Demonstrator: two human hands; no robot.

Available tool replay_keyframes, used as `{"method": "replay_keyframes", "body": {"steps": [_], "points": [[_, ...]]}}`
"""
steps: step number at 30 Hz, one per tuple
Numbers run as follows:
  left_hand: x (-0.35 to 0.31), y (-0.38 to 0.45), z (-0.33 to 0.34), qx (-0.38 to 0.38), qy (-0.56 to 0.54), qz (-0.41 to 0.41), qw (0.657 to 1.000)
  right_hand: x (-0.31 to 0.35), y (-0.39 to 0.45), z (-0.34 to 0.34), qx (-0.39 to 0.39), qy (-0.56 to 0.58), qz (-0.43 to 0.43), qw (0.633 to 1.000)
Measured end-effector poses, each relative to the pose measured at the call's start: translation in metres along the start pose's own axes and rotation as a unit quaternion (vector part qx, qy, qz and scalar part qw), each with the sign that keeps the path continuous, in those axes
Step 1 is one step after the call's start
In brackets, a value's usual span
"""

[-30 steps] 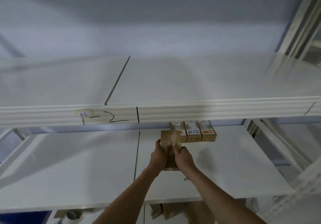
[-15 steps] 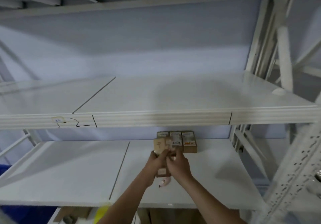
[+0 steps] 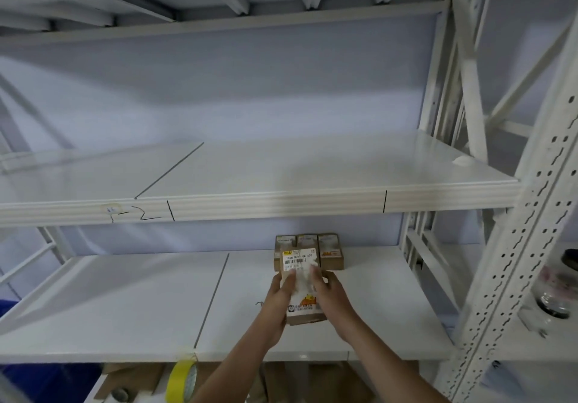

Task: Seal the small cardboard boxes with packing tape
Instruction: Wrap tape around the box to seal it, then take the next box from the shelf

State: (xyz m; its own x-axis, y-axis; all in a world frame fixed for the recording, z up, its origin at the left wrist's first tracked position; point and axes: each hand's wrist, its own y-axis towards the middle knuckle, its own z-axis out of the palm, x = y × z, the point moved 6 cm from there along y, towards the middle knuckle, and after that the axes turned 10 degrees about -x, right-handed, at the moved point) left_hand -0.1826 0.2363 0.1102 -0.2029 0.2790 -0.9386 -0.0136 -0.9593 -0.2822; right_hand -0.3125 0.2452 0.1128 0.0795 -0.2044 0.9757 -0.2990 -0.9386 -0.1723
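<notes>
I hold a small cardboard box (image 3: 301, 269) with a white shipping label on top, low over the white lower shelf (image 3: 125, 302). My left hand (image 3: 278, 296) grips its left side and my right hand (image 3: 330, 293) grips its right side, fingers over the label. Right behind it, three small cardboard boxes (image 3: 328, 251) stand in a row against the back wall. A roll of yellow tape (image 3: 181, 382) hangs below the shelf's front edge, near my left forearm.
An upper white shelf (image 3: 281, 177) with a marked front lip (image 3: 140, 213) juts out above my hands. A perforated white upright (image 3: 513, 261) rises at the right, with dark jars (image 3: 555, 296) beyond it. Flat cardboard (image 3: 134, 377) lies under the lower shelf.
The view has tilted up and drawn closer. The box in my hands has turned so its white label now faces me, and it sits lower, near the row of three boxes.
</notes>
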Motion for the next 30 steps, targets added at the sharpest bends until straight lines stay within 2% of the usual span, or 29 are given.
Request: {"method": "replay_keyframes", "body": {"steps": [4,8,15,20,23,30], "points": [[-0.004,-0.003,-0.003,-0.029,0.059,0.078,0.995,0.002,0.0,0.007,0.001,-0.021,-0.027,0.999],[-0.013,-0.003,-0.006,-0.037,0.075,0.121,0.989,0.002,0.005,0.016,-0.013,-0.015,-0.055,0.998],[-0.023,-0.002,-0.033,-0.089,0.075,0.123,0.986,0.011,0.008,0.046,0.011,-0.017,-0.047,0.999],[-0.028,-0.001,-0.07,-0.121,0.059,0.078,0.988,0.017,-0.001,0.078,0.062,0.001,-0.017,0.998],[-0.032,-0.005,-0.098,-0.148,0.051,0.05,0.986,0.016,-0.003,0.105,0.082,0.015,-0.015,0.996],[-0.043,-0.016,-0.184,-0.222,0.041,0.061,0.972,0.015,-0.021,0.192,0.135,-0.017,-0.02,0.991]]}}
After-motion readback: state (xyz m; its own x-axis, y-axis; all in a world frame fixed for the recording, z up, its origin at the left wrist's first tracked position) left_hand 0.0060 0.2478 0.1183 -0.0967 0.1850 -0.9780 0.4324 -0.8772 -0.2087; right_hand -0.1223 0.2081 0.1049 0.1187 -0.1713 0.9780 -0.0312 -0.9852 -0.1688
